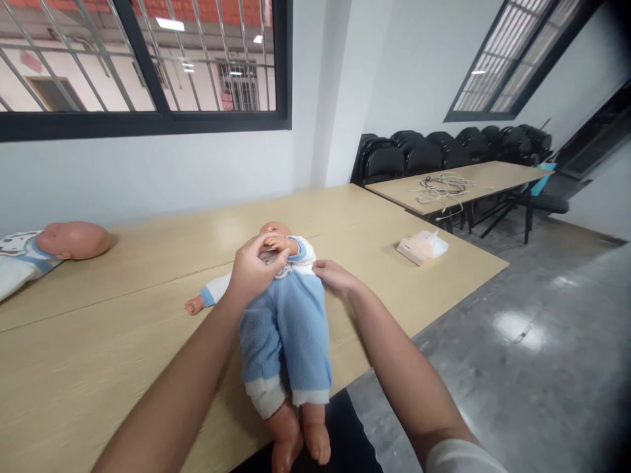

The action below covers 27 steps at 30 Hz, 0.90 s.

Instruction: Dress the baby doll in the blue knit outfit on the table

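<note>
A baby doll in a white top and light blue fleece trousers lies on its back on the wooden table, feet toward me and over the near edge. My left hand is closed around the doll's bent forearm near its small hand, above the chest. At the waist on the right side, my right hand pinches the edge of the white top. The doll's other arm stretches out to the left. Much of its head is hidden behind my left hand.
Another doll lies at the far left. A tissue box stands toward the table's right end. Behind are a second table with tangled cables and stacked black chairs. Grey floor lies to the right.
</note>
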{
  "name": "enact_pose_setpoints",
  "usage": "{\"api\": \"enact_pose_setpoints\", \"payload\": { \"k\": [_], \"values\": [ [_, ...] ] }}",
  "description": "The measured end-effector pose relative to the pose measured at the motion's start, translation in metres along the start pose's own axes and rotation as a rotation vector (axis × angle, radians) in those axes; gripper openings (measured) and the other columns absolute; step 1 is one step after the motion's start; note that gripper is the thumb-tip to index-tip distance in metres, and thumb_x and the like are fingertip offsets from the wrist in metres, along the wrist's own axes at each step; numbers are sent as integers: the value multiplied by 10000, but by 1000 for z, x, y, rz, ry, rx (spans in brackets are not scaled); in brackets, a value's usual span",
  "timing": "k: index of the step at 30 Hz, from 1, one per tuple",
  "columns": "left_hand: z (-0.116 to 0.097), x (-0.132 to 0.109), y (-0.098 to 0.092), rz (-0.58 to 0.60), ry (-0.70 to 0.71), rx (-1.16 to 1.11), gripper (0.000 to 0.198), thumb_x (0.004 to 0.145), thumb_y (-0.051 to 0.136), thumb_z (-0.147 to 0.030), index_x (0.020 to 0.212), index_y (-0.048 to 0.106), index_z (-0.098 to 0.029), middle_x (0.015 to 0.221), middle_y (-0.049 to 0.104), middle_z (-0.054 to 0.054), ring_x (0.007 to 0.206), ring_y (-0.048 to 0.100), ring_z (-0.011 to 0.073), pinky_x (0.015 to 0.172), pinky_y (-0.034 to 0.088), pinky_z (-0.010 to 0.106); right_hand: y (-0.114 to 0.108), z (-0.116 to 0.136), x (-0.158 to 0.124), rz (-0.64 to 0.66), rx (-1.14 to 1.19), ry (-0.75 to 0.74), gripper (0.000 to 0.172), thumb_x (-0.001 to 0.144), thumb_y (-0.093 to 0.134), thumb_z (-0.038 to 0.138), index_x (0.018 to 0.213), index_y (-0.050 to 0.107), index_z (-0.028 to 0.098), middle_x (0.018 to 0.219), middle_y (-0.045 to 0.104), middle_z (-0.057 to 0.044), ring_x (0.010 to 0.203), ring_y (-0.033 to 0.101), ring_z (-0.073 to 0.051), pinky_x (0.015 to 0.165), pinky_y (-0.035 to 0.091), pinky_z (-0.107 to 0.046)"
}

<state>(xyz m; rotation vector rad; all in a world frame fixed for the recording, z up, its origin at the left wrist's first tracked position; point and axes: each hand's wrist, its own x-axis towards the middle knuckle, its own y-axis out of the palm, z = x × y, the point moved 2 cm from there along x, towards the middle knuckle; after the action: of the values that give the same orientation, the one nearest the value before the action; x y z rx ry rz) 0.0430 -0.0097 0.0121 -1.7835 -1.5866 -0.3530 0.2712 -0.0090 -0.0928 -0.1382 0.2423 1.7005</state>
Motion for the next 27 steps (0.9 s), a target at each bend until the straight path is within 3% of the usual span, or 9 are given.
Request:
{"api": "enact_pose_setpoints", "payload": {
  "k": [3, 10, 16, 18, 21, 24, 27],
  "values": [
    [1, 0, 0, 4, 1, -3, 269, 829, 689, -285, 1088, 718, -216, 1140, 774, 58, 1098, 729, 240, 970, 591, 365, -5, -1, 1, -15, 31, 30, 79, 761, 756, 190, 751, 677, 189, 693, 701, -6, 603, 578, -118, 561, 453, -213],
    [1, -1, -1, 5, 7, 15, 266, 825, 706, -289, 1081, 722, -219, 1102, 774, 56, 1052, 734, 240, 934, 596, 364, -14, -7, 7, -40, 103, 69, 97, 804, 735, 193, 895, 702, 188, 859, 762, -54, 704, 668, -150, 650, 561, -246],
    [-4, 0, -2, -11, -4, -11, 234, 831, 688, -275, 1052, 722, -205, 1084, 777, 60, 1056, 736, 241, 923, 611, 360, -28, -5, 12, -175, 108, 11, 66, 858, 694, 215, 891, 639, 204, 759, 691, -21, 635, 615, -131, 619, 548, -246],
    [-4, 0, -2, -17, -9, -18, 227, 835, 682, -268, 1050, 722, -206, 1100, 776, 59, 1070, 734, 240, 934, 612, 360, -26, -1, 9, -165, 88, -24, 89, 860, 710, 241, 857, 628, 205, 707, 656, -8, 597, 583, -126, 573, 508, -238],
    [-3, -1, -2, -19, -6, -19, 221, 842, 679, -260, 1052, 725, -205, 1119, 772, 59, 1058, 736, 229, 932, 614, 351, -19, 8, -6, -41, 66, -69, 217, 883, 728, 389, 835, 646, 194, 743, 656, -19, 641, 593, -139, 559, 472, -239],
    [-1, -1, -2, -20, -1, -30, 219, 847, 675, -249, 1055, 724, -200, 1117, 770, 57, 1037, 736, 215, 912, 617, 331, -11, 18, -27, 212, 1, -99, 368, 886, 726, 553, 923, 688, 189, 852, 674, -30, 764, 616, -162, 638, 493, -249],
    [-1, 0, -2, -27, 0, -27, 231, 843, 674, -245, 1063, 720, -192, 1102, 770, 54, 1039, 731, 214, 916, 612, 330, -9, 20, -38, 361, -73, -120, 366, 820, 828, 500, 934, 694, 179, 845, 662, -5, 775, 590, -140, 709, 474, -235]
  ]
}}
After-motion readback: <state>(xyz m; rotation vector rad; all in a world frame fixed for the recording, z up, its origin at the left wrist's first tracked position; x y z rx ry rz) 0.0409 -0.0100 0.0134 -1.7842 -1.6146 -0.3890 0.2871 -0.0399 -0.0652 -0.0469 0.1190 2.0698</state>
